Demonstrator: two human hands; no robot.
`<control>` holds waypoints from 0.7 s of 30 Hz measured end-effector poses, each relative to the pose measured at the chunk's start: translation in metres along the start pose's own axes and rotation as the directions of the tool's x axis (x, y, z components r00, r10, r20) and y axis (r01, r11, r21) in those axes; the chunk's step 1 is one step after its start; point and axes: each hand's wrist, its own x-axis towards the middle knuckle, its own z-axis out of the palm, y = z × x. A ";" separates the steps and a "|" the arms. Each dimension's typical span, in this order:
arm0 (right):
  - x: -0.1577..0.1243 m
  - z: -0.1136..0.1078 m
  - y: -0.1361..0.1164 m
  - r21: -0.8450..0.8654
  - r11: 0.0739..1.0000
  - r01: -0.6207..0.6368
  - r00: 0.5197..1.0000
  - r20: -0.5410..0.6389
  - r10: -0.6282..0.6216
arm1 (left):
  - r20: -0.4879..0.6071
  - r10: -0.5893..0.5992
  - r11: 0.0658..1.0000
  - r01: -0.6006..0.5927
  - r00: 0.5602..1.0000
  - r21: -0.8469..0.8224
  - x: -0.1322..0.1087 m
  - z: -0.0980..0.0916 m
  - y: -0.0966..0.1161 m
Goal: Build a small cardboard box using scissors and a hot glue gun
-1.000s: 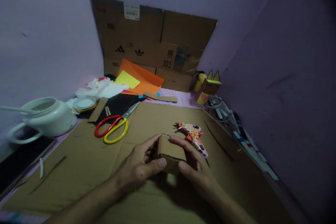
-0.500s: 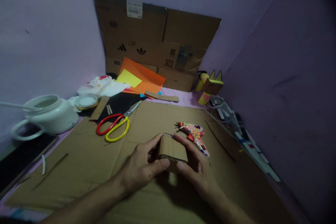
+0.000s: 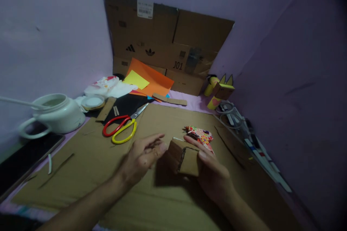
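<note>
A small cardboard box [image 3: 189, 161] with rough corrugated edges is tilted above the work surface. Around its right side, my right hand [image 3: 214, 171] grips it, the thumb near the front face and a finger along the top. Just left of the box is my left hand [image 3: 142, 157], apart from it, with fingers loosely curled and nothing visible in them. Behind the right hand lies a colourful patterned piece [image 3: 200, 135], partly hidden by the fingers. Scissors [image 3: 126, 126] with one red and one yellow handle rest beyond my left hand.
Cardboard sheet [image 3: 94, 173] covers the table. A white pot [image 3: 61, 113] and a dark flat device [image 3: 32, 158] stand at left. Orange paper [image 3: 154, 77], a cardboard strip [image 3: 170, 100] and a yellow craft figure [image 3: 222, 90] are at the back; cables [image 3: 230, 115] run along the right.
My left hand has let go of the box and moved left. The right hand has turned the box so a side and front face show. The view shifted slightly.
</note>
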 end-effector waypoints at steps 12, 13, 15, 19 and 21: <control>0.003 0.001 -0.003 0.211 0.958 -0.195 0.981 0.059 0.187 | -0.066 0.138 0.990 -0.136 0.988 0.031 0.000 -0.001 -0.004; 0.002 0.002 -0.002 0.206 0.957 -0.204 0.979 0.070 0.193 | -0.013 0.107 0.994 -0.107 0.994 -0.003 0.001 0.000 -0.005; 0.002 0.004 -0.001 0.188 0.958 -0.215 0.976 0.078 0.203 | 0.077 0.079 0.996 -0.075 0.994 -0.053 0.003 0.002 -0.007; 0.002 0.007 0.002 0.110 0.976 -0.188 0.979 0.102 0.177 | 0.109 0.240 0.970 -0.244 0.965 0.022 0.004 0.006 -0.007; 0.003 0.006 0.005 0.049 0.990 -0.132 0.986 0.106 0.126 | 0.070 0.304 0.940 -0.311 0.950 0.140 0.001 0.007 -0.006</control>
